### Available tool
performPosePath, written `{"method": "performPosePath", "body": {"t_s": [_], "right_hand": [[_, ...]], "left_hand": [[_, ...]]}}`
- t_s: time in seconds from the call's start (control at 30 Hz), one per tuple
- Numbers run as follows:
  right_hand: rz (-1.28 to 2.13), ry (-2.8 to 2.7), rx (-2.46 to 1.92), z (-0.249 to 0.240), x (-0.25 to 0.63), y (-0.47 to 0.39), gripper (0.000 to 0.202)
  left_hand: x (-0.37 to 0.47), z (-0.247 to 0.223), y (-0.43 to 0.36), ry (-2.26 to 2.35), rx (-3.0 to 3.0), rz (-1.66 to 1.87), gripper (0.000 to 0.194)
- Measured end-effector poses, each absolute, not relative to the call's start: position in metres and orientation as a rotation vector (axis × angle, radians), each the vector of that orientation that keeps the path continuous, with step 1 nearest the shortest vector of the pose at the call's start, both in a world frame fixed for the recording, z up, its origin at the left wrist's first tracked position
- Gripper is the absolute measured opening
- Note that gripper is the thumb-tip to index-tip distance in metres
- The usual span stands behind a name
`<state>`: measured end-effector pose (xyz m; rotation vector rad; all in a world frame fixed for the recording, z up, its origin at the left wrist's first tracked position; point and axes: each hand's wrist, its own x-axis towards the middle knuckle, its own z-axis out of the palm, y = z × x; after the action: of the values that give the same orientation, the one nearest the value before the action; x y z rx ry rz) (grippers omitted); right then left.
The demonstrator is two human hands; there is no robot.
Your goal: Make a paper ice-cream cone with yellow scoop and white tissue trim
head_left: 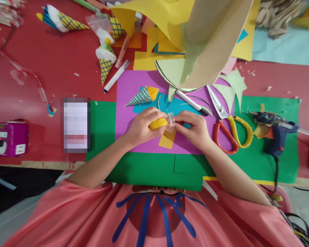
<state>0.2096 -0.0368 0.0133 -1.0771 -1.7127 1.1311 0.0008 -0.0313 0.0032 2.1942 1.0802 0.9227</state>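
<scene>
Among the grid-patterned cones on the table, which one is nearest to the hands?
The cone with the folded orange-yellow top, just beyond the left hand; the other grid-patterned cones lie farther away.

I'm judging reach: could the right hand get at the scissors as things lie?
Probably yes: the scissors lie close beside the right hand, handles uncovered, though its fingers are at the clear plastic.

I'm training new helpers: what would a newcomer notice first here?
Probably the big scissors, with one red and one yellow handle, just right of the right hand. Then the yellow bundle in the left hand, between both hands over the purple sheet. Beyond them, a large curled beige sheet looms at the top.
</scene>
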Motion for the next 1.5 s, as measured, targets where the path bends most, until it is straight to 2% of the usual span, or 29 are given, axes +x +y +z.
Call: {"method": "performPosePath", "body": {"t_s": [0.17, 0.37, 0.43, 0.57, 0.77, 0.9, 1.07, 1.33, 1.5], "right_hand": [[1.148, -1.676, -1.096, 0.015, 0.206, -0.039, 0.017], [1.228, -1.495, -1.209, 0.013, 0.209, -0.038, 0.017], [1.245, -1.483, -1.191, 0.012, 0.210, -0.037, 0.018], [1.264, -1.516, -1.214, 0.013, 0.209, -0.035, 0.025], [1.454, -1.522, -1.262, 0.011, 0.209, -0.035, 0.043], [1.472, -1.551, -1.302, 0.012, 0.207, -0.036, 0.047], [1.464, -1.615, -1.272, 0.015, 0.206, -0.038, 0.044], [1.471, -1.563, -1.235, 0.012, 0.211, -0.034, 0.035], [1.238, -1.586, -1.211, 0.015, 0.219, -0.027, 0.017]], "left_hand": [[0.000, 0.006, -0.031, 1.078, 2.220, 0.859, 0.014], [0.000, 0.003, -0.032, 1.055, 2.246, 0.832, 0.049], [-0.001, 0.000, -0.032, 1.078, 2.256, 0.886, 0.053], [-0.003, -0.006, -0.031, 1.061, 2.317, 0.996, 0.057], [-0.002, -0.005, -0.034, 1.038, 2.442, 0.944, 0.060], [-0.001, -0.003, -0.037, 1.014, 2.518, 0.910, 0.058], [0.000, -0.002, -0.038, 1.010, 2.538, 0.845, 0.057], [-0.001, -0.004, -0.036, 1.104, 2.335, 0.872, 0.043], [-0.001, 0.001, -0.034, 1.190, 2.203, 0.856, 0.042]]}}
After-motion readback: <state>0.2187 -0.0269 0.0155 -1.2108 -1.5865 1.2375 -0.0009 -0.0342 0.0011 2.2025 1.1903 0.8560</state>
